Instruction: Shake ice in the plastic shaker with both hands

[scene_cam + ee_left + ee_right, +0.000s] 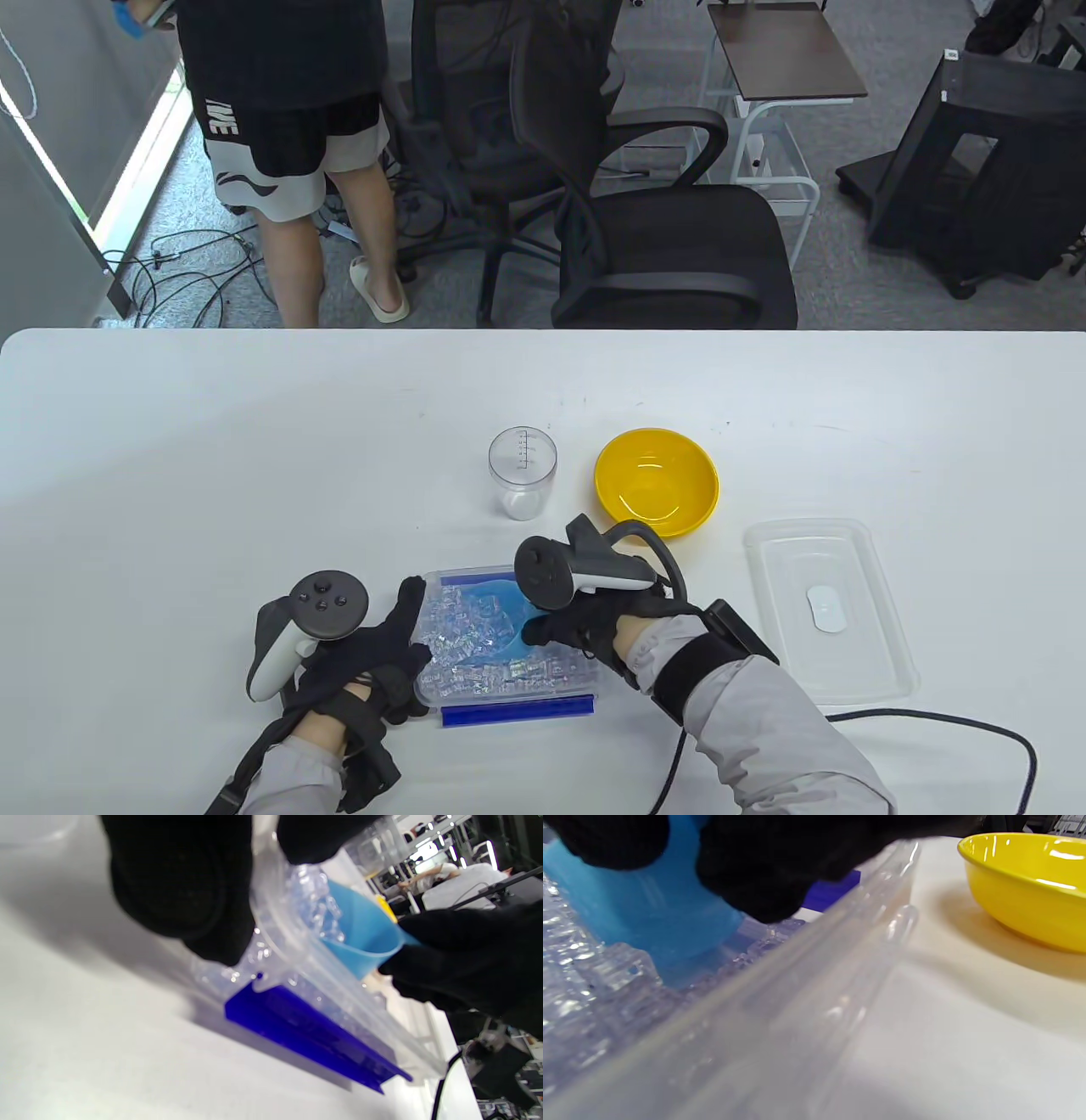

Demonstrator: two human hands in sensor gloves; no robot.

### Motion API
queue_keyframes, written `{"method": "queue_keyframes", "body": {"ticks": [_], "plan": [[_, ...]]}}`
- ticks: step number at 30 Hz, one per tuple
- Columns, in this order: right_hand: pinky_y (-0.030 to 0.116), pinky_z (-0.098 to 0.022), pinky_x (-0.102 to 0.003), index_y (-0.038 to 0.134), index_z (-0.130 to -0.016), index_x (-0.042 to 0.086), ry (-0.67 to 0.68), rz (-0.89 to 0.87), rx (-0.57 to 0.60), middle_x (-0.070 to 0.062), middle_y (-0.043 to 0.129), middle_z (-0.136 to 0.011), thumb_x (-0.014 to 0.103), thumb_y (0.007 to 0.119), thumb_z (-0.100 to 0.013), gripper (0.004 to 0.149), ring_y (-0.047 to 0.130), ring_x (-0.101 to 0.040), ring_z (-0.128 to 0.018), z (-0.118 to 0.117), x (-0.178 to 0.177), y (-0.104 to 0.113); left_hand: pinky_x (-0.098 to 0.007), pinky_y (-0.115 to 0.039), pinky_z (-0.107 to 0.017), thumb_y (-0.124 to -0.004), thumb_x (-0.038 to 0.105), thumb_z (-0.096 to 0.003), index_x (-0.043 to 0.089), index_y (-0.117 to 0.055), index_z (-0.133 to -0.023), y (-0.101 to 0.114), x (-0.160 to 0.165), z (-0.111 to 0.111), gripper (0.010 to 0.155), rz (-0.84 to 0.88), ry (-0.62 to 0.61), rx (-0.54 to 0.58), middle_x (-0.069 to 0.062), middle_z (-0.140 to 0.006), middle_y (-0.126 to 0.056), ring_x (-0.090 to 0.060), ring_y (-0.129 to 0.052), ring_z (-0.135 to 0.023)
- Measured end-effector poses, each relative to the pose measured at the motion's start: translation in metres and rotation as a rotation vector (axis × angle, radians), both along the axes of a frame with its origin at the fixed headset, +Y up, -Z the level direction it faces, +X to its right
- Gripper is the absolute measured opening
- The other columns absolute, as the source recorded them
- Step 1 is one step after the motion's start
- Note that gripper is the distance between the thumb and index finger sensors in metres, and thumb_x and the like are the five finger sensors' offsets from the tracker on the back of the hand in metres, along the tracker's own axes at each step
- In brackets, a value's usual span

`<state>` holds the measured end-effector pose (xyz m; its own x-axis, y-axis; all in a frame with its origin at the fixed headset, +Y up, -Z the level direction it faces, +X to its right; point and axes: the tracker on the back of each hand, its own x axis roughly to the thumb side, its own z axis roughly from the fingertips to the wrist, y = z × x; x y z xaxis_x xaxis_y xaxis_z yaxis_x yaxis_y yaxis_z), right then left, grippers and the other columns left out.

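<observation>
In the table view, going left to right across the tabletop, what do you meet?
Left hand → ice container with blue scoop held by right hand → clear lid. Further back: clear shaker cup → yellow bowl.

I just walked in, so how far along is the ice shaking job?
Early. Done: the lid is off the ice container. In hand: the left hand steadies the container while the right hand digs the blue scoop into the ice. Left: filling the empty shaker cup, closing and shaking it.
</observation>
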<state>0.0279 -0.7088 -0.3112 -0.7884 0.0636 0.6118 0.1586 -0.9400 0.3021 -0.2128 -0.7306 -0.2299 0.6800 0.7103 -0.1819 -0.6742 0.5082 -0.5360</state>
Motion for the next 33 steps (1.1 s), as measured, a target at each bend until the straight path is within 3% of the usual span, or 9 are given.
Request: {"method": "queue_keyframes", "body": {"ticks": [13, 33], "plan": [[0.084, -0.008, -0.03, 0.089, -0.076, 0.015, -0.05, -0.095, 0.005, -0.003, 0.099, -0.045, 0.054, 0.081, -0.04, 0.054, 0.09, -0.01, -0.013, 0.004, 0.028, 0.009, -0.034, -0.096, -0.038, -0.069, 0.025, -0.0616, 0.017, -0.02, -0.117, 0.0, -0.001, 0.001, 0.075, 0.006, 0.0, -0.002, -0.038, -0.092, -0.075, -0.029, -0.106, -0.054], [0.084, -0.008, -0.029, 0.089, -0.075, 0.015, -0.114, -0.303, 0.104, -0.002, 0.099, -0.045, 0.055, 0.081, -0.039, 0.054, 0.091, -0.009, -0.013, 0.033, 0.082, 0.02, -0.035, -0.096, -0.038, -0.069, 0.025, -0.0619, 0.017, -0.02, -0.117, 0.0, -0.002, 0.002, 0.074, 0.008, 0.003, 0.002, -0.037, -0.092, -0.075, -0.029, -0.106, -0.055]]}}
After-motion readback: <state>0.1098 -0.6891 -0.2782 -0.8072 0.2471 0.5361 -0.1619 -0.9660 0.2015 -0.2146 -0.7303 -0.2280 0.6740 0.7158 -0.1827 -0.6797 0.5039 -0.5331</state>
